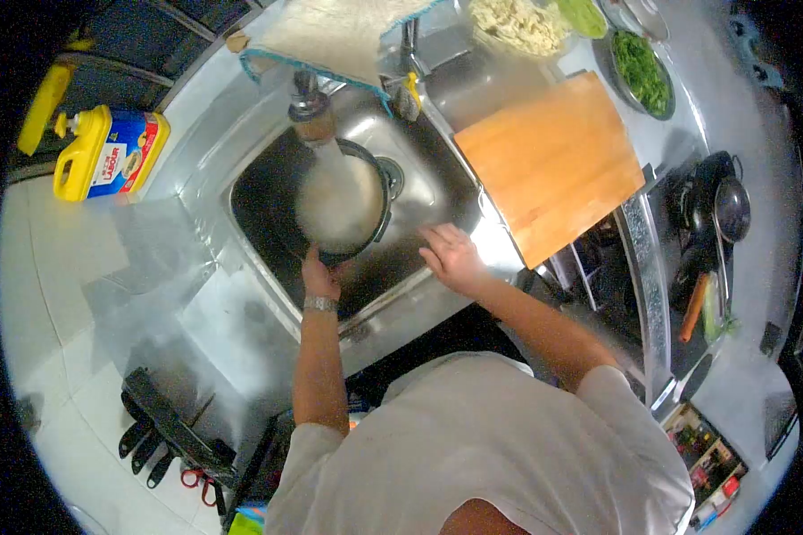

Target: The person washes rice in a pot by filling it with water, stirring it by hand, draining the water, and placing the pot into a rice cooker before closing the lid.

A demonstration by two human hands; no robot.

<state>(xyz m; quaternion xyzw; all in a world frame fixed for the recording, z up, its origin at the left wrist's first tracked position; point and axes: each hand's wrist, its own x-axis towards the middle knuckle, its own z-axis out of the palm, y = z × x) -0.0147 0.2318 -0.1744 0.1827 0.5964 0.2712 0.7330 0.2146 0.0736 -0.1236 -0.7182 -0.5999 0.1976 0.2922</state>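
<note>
A dark round pot [384, 223] holding cloudy whitish liquid sits in the metal sink [437, 169]. Above it the tap [308, 105] pours a stream of water into the liquid. My left hand [322, 275], with a watch at the wrist, grips the pot at its near side; some of its fingers are hidden against the pot wall. My right hand [456, 257] hovers near the sink's right front edge, apart from the pot. Its fingers are loosely extended and nothing is in them.
A wooden cutting board [553, 169] lies right of the sink, near a bowl of chopped greens [642, 76] and a pale shredded food [519, 25]. A yellow jug [116, 153] stands at left. Knives and scissors [203, 486] are lower left; a stove with a ladle [732, 210] is right.
</note>
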